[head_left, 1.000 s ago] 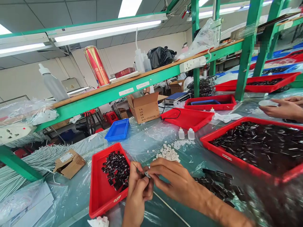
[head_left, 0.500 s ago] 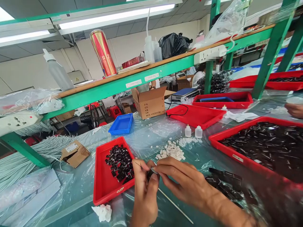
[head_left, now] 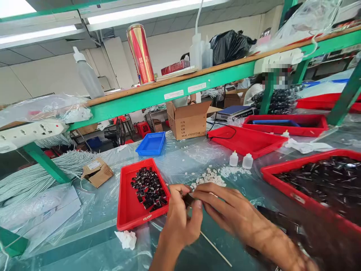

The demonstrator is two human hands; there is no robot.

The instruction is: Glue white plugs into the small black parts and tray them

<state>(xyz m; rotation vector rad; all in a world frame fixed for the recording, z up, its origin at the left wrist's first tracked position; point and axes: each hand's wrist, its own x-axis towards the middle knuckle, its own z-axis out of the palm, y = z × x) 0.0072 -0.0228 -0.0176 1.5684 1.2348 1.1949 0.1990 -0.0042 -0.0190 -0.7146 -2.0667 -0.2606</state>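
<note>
My left hand (head_left: 180, 222) and my right hand (head_left: 225, 210) meet low in the middle of the view, both pinching one small black part (head_left: 188, 199) between their fingertips. Just left of my hands lies a small red tray (head_left: 126, 210) with several black parts (head_left: 149, 188) in it. Behind my hands is a heap of small white pieces (head_left: 210, 177) on the plastic-covered table. A thin white stick (head_left: 216, 253) lies under my hands.
A large red tray (head_left: 284, 186) of black parts is at the right, with loose black parts (head_left: 278, 214) before it. Two small dropper bottles (head_left: 240, 159), a blue tray (head_left: 151, 143), a cardboard box (head_left: 188, 120), a crumpled tissue (head_left: 126, 239) and grey cable bundles (head_left: 34, 177) surround. A green shelf (head_left: 175, 92) spans above.
The view has swung left and down. My hands stay together on the small part, which was light-tipped earlier and now looks black. The other person's hands at the right edge have left view.
</note>
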